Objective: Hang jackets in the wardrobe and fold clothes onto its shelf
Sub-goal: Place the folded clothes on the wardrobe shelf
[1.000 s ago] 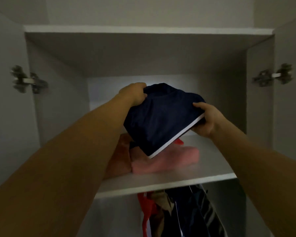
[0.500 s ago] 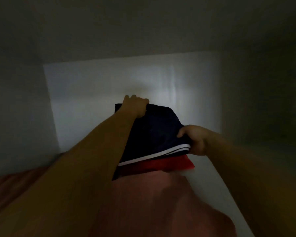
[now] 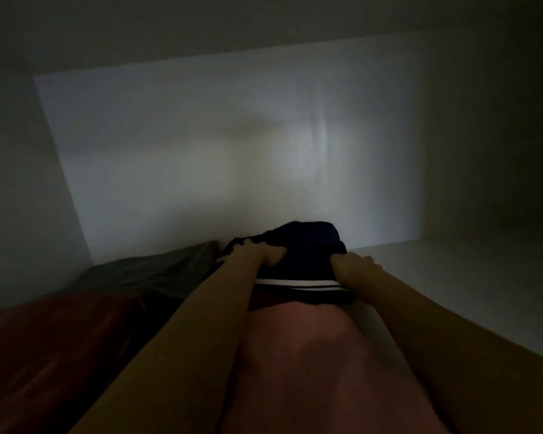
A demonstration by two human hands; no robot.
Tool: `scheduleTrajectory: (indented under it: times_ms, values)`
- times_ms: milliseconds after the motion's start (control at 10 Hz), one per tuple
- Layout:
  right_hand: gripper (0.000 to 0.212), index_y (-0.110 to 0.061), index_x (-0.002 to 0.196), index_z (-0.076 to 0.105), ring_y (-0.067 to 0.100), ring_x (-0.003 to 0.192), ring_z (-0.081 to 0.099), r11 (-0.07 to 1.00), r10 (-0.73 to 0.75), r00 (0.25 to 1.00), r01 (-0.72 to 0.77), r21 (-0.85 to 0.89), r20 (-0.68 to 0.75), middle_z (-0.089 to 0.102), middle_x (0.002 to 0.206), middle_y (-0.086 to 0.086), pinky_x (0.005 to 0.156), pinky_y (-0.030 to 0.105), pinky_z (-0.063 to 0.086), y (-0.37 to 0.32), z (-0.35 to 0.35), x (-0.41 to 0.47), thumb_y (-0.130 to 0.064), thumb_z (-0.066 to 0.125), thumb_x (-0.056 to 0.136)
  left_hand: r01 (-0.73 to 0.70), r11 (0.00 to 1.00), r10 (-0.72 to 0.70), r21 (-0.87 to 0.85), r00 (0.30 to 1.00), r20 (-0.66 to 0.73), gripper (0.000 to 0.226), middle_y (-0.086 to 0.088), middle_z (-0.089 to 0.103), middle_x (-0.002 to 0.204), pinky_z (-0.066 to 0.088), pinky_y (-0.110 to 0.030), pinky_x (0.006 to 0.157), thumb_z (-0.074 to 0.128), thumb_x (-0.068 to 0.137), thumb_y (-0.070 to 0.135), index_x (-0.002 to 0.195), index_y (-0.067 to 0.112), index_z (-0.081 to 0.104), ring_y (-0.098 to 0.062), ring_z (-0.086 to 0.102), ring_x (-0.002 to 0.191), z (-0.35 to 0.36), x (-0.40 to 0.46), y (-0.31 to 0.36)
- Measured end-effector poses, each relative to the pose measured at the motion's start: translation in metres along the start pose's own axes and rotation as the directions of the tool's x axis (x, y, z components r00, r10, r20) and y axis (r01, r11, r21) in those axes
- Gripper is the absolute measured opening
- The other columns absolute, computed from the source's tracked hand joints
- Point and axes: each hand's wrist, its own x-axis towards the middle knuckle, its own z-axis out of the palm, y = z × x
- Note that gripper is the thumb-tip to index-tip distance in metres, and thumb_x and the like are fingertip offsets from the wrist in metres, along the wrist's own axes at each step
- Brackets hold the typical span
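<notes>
The folded navy top [image 3: 308, 245] sits mid-frame, far back on the shelf [image 3: 452, 277], on the pink cloth [image 3: 301, 355] & near the back wall [image 3: 232, 151]. Your left hand [image 3: 257, 255] has fingers curled over its top-left edge; your right hand [image 3: 355, 264] pinches the right side by the white stripes. Push it down flat w/ both palms, keep the fold neat, then slide your fingers out slow so it won't tip. A grey cloth [image 3: 157, 270] & a red one [image 3: 60, 339] lie lower left.
</notes>
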Motion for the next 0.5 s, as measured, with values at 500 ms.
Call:
scheduleTrajectory:
  times_ms: [500]
  values:
    - [0.061,-0.011,0.147,0.032,0.033,0.122,0.05,0.992,-0.115,0.902,0.084,-0.093,-0.415,0.043,0.144,0.017,0.088,0.031,0.043,0.044,-0.096,-0.219,-0.023,0.055,0.092,-0.495,0.864,0.444,0.091,0.664,-0.602,0.061,-0.008,0.022,0.158,0.005,-0.056,0.118,0.028,0.1,0.048,0.153,0.02,0.019,-0.029,0.021,0.143,-0.021,-0.205,0.025]
